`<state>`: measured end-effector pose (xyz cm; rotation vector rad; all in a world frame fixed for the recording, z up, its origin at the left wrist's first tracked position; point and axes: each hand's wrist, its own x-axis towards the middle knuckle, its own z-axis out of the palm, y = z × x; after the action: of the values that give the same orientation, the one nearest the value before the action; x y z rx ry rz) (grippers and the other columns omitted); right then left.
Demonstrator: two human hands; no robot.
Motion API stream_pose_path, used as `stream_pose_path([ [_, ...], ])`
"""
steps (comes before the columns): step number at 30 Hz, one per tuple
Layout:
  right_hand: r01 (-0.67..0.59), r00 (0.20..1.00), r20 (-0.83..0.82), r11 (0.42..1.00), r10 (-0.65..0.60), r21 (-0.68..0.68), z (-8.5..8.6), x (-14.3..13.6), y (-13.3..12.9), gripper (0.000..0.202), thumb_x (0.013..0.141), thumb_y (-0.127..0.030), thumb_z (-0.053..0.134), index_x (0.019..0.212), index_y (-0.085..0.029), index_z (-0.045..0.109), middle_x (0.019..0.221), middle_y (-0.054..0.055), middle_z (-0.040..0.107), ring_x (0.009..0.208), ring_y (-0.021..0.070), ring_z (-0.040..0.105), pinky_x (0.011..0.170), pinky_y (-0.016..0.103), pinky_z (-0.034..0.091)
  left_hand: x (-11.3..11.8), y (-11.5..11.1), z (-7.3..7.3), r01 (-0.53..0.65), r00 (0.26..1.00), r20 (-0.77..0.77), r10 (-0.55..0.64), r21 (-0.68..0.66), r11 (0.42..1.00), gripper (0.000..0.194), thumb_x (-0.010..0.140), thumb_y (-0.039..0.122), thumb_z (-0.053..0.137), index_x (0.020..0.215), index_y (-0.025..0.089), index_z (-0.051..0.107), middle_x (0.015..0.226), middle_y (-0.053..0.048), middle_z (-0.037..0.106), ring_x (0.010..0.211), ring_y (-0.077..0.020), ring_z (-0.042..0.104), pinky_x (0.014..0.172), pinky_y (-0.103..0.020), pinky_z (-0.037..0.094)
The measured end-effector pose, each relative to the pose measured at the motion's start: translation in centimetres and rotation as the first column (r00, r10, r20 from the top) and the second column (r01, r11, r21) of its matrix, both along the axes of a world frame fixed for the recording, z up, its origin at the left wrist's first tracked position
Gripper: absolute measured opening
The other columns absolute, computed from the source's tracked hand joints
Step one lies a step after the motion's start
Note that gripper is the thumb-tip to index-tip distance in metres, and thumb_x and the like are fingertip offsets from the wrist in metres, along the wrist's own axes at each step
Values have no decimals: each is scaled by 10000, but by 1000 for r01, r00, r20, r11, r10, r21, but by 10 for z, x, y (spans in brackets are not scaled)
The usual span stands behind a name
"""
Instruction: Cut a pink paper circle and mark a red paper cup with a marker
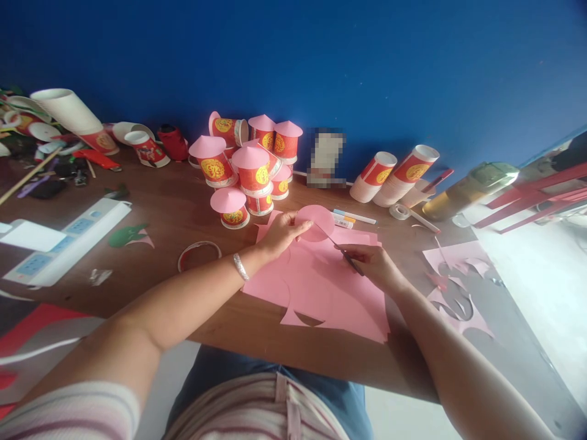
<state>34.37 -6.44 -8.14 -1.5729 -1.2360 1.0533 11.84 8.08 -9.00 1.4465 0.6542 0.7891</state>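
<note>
A round pink paper disc [321,220] is pinched at its left edge by my left hand [285,233], above several pink sheets [334,287] stacked on the brown table. My right hand [372,264] is closed around dark-handled scissors [352,261]. Their thin blades point up and left, reaching onto the disc near its middle. Two pens [355,216] lie just behind the disc. Left of the sheets, several red paper cups wearing pink paper cones [250,156] stand in a group.
Two stacks of red and white cups [406,177] lean by the tape roll [400,211]. Pink scraps [463,305] lie at the right, beside the table edge. A power strip [68,241], a ring [199,244] and mixed craft items are on the left. The blue wall [293,61] rises behind.
</note>
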Motion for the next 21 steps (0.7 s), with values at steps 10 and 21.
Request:
stream_pose_path([
  [10,-20,1000,9,999,20,-26,3,-1,-2,471,725,-419,825,1132,-188,873,639,11,662,561,114,469,510,277,414,-1,-1,1,-7,1000,-9,6,-14,1000,422,830,568,765,837,152,695,707,1,568,635,-122,492,574,-269,397],
  [21,-29,996,83,997,34,-68,6,-1,-2,581,745,-447,770,1228,-132,835,641,11,637,572,119,464,526,279,410,-1,-3,5,-25,1000,-13,25,-4,1000,416,826,557,758,734,173,627,630,15,510,595,-114,458,558,-265,361],
])
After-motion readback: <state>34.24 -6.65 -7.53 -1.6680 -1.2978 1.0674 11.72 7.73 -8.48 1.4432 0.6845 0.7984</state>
